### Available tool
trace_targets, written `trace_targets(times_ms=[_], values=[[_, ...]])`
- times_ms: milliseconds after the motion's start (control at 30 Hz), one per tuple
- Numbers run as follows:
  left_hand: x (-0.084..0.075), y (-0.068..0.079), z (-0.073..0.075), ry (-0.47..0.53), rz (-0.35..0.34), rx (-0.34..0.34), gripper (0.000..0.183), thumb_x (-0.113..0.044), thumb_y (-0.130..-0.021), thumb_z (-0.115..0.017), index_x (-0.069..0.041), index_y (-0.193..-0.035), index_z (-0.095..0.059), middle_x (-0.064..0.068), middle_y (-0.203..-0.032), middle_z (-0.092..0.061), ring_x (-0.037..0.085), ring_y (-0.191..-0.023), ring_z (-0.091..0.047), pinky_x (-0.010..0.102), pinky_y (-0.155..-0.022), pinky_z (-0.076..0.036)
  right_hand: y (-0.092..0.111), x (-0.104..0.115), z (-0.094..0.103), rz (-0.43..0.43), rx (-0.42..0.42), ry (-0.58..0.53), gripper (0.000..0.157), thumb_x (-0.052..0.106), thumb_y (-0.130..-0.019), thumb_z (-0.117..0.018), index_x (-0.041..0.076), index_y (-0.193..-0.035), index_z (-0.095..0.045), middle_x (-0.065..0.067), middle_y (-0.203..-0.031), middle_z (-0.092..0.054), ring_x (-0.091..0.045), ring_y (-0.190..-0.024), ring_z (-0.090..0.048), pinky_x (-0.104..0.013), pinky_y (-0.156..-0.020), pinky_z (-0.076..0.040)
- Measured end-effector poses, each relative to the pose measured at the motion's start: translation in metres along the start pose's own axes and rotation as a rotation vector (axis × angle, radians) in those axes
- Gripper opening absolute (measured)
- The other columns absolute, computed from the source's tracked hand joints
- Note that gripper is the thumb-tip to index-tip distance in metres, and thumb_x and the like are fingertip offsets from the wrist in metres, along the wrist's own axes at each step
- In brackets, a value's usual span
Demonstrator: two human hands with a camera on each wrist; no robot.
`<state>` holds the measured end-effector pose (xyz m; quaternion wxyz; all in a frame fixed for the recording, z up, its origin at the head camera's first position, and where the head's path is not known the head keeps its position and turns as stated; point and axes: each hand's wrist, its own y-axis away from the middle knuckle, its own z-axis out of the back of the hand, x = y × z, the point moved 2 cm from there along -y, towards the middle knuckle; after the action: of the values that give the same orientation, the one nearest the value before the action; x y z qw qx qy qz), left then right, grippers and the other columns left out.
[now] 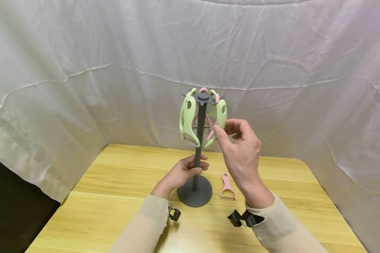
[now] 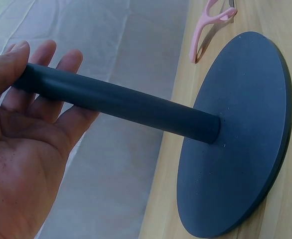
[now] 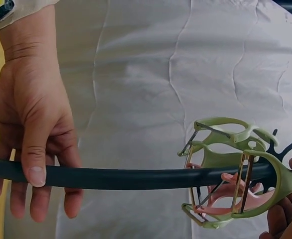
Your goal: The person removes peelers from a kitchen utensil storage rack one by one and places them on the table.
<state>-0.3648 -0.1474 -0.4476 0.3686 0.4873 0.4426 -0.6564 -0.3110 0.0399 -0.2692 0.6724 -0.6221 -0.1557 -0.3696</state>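
Note:
A dark grey stand (image 1: 200, 135) rises from a round base (image 1: 194, 198) on the table. Several light green and pink peelers hang from the hooks around its top. My left hand (image 1: 178, 174) holds the pole in its lower half, with thumb and fingers on opposite sides, as the left wrist view shows. With my right hand (image 1: 243, 151) I pinch a green peeler (image 1: 221, 114) by its handle at the right side of the stand top. That peeler's blade end (image 3: 245, 189) overlaps the pole in the right wrist view. Pink peelers hang right behind it.
A pink peeler (image 1: 226, 182) lies on the wooden table (image 1: 120, 196), just right of the base. Pale curtains (image 1: 145, 42) enclose the table at the back and sides. At each cuff sits a small black wrist camera (image 1: 174, 213).

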Motion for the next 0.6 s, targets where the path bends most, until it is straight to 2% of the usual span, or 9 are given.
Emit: trace_targets(times_ms=[267, 600], values=[[-0.001, 0.000, 0.000, -0.006, -0.004, -0.004, 0.040, -0.008, -0.106, -0.062, -0.017, -0.145, -0.061, 0.014, -0.136, -0.072, 0.028, -0.131, -0.066, 0.048, -0.112, -0.051, 0.004, -0.009, 0.007, -0.013, -0.003, 0.013, 0.025, 0.021, -0.095, -0.080, 0.003, -0.112, -0.072, -0.009, -0.100, -0.073, -0.013, -0.088, -0.059, -0.028, -0.084, -0.046], [0.000, 0.001, 0.000, -0.020, -0.010, 0.006, 0.041, -0.011, -0.107, -0.061, -0.018, -0.148, -0.058, 0.013, -0.138, -0.070, 0.029, -0.133, -0.066, 0.049, -0.115, -0.048, 0.009, -0.026, 0.015, -0.054, -0.013, 0.049, 0.026, 0.020, -0.095, -0.080, 0.003, -0.112, -0.072, -0.010, -0.101, -0.074, -0.016, -0.089, -0.059, -0.030, -0.082, -0.046]])
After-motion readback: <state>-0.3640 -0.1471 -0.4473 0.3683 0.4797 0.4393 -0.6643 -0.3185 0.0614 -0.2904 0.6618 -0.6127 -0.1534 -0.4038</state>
